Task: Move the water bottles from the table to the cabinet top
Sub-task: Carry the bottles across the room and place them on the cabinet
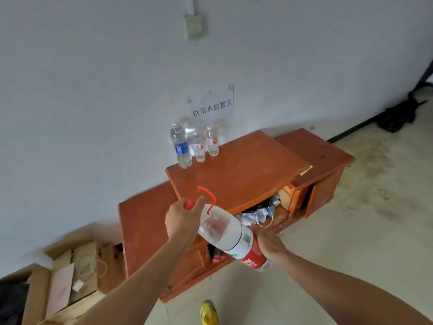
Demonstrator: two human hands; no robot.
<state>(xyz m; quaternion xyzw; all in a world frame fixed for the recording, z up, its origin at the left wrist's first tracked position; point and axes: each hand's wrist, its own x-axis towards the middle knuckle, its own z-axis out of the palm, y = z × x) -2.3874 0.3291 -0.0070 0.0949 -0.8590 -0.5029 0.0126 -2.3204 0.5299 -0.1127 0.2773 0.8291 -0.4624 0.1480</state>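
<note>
I carry a large clear water bottle (230, 235) with a white and red label, tilted in the air in front of the orange-brown wooden cabinet (241, 174). My left hand (181, 220) grips its red cap and neck, where a red carry loop sticks up. My right hand (269, 243) holds the lower end of the bottle from the right side. At the back left of the cabinet top, against the wall, stand a blue-labelled bottle (180, 146) and two smaller red-labelled bottles (199, 147), (212, 141).
A paper sign (212, 106) hangs on the wall above the bottles. The cabinet's open middle shelf holds cables and clutter (260, 213). Cardboard boxes (70, 275) lie on the floor at the left, a black bag (398, 117) at the far right. My yellow shoe (208, 313) shows below.
</note>
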